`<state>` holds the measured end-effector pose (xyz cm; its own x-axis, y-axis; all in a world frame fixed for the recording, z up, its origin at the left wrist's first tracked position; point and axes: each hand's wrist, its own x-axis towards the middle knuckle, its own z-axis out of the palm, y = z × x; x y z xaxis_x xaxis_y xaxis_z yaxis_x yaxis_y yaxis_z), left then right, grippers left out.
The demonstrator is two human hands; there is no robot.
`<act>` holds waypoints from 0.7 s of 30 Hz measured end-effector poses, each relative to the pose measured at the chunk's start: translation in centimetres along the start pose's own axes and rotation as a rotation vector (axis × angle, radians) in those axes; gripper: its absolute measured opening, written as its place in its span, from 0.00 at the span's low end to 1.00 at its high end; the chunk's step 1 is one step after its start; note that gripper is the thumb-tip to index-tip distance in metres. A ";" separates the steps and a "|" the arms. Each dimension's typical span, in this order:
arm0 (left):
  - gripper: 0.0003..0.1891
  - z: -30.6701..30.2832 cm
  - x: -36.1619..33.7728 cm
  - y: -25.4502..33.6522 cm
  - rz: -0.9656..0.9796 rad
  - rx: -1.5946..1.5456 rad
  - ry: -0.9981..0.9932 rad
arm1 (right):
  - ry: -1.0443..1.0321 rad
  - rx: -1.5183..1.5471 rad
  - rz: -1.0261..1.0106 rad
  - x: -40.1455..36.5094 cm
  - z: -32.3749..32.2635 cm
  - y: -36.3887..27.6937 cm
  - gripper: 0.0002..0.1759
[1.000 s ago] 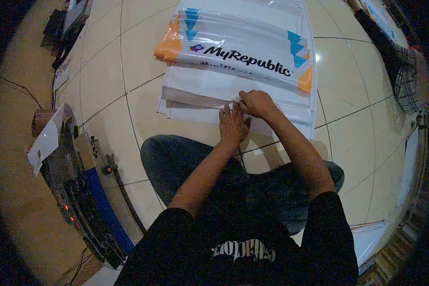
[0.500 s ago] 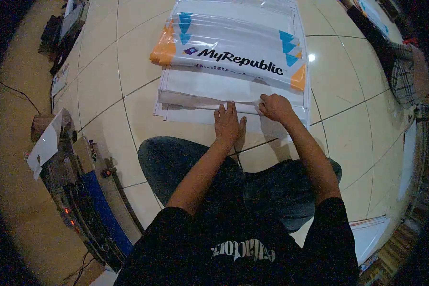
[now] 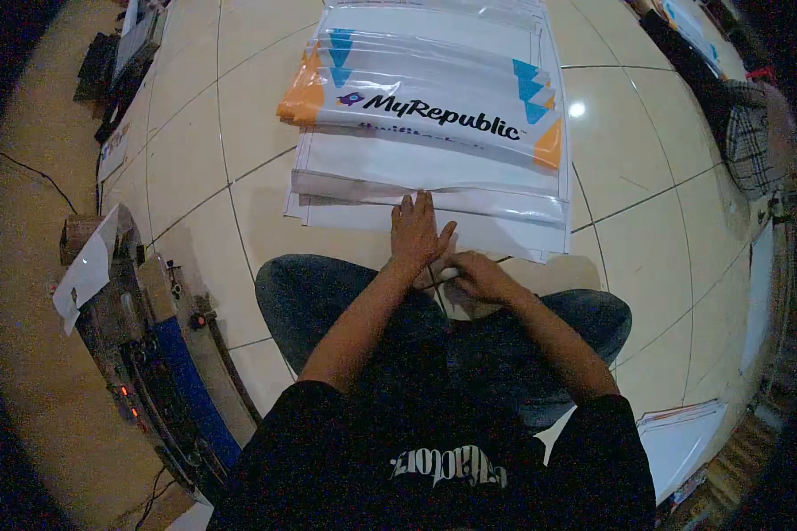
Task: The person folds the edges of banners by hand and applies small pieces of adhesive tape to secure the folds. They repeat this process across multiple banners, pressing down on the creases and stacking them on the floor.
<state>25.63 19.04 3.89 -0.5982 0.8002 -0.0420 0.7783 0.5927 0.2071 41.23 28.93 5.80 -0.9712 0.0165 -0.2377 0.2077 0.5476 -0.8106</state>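
A white vinyl banner [image 3: 363, 161] printed "MyRepublic", with orange and blue shapes, lies on the floor before my crossed legs. Its upper part is bunched in loose folds, and a strip [image 3: 345, 187] along the near edge is folded over, grey side up. My left hand [image 3: 416, 234] rests flat with fingers extended, the tips touching that folded strip near its middle. Off the banner, close to my lap, my right hand [image 3: 483, 277] has its fingers curled round a small white object [image 3: 450, 273], mostly hidden, whose kind I cannot make out.
Tiled floor [image 3: 646, 230] surrounds the banner. To the left stands a long dark machine [image 3: 133, 354] with small red lights and a blue strip. White sheets [image 3: 677, 442] lie at lower right. A checked cloth [image 3: 748, 133] is at upper right.
My right hand has left the banner's folded edge and moved down and left, toward my lap beside my left wrist. My left hand stays on the fold, with only a slight shift.
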 end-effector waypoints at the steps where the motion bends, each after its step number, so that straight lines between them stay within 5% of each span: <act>1: 0.41 0.1 -0.1 -0.2 0.021 -0.005 0.023 | -0.053 0.035 -0.047 0.5 0.8 0.3 0.19; 8: 0.40 0.4 -0.5 -0.8 0.066 -0.014 0.082 | -0.160 -0.012 0.066 0.8 0.2 -2.0 0.20; 10: 0.39 1.1 -0.4 -1.0 0.087 -0.003 0.125 | -0.053 -0.027 -0.104 1.0 1.5 0.3 0.20; 13: 0.37 0.0 -0.1 -1.3 0.116 -0.003 0.141 | 0.224 -0.154 -0.146 1.5 1.0 3.2 0.22; 15: 0.36 -0.5 -0.2 -1.7 0.127 -0.021 0.103 | 0.297 -0.229 0.010 2.7 -0.8 1.1 0.25; 17: 0.34 -0.7 0.6 -2.3 0.172 -0.025 0.044 | 0.448 -0.479 -0.102 5.3 -1.7 1.9 0.26; 21: 0.27 -1.4 1.0 -3.9 0.222 -0.046 -0.048 | 0.389 -0.563 -0.127 8.8 -1.0 2.2 0.28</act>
<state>21.75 17.42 4.44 -0.4031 0.9144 -0.0367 0.8795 0.3982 0.2608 33.02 31.07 2.46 -0.9771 0.1642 0.1352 0.0992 0.9141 -0.3931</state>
